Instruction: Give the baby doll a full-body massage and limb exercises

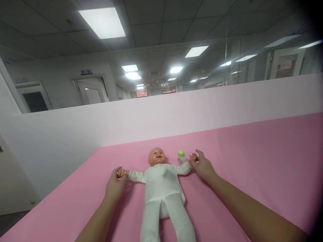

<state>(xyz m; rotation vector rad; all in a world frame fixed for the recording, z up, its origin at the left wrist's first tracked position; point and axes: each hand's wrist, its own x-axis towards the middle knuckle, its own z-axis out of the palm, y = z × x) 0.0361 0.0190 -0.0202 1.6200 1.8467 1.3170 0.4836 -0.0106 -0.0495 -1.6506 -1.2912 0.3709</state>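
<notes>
A baby doll in a white suit lies on its back on the pink surface, head pointing away from me, arms spread out to both sides. My left hand grips the doll's small hand on the left side. My right hand holds the doll's other hand on the right. A small white bottle with a green cap stands just beyond the doll's shoulder, close to my right hand.
A low white partition wall runs along the far edge of the pink surface. The surface's left edge drops off toward the floor. Beyond the partition lies an office with doors and ceiling lights.
</notes>
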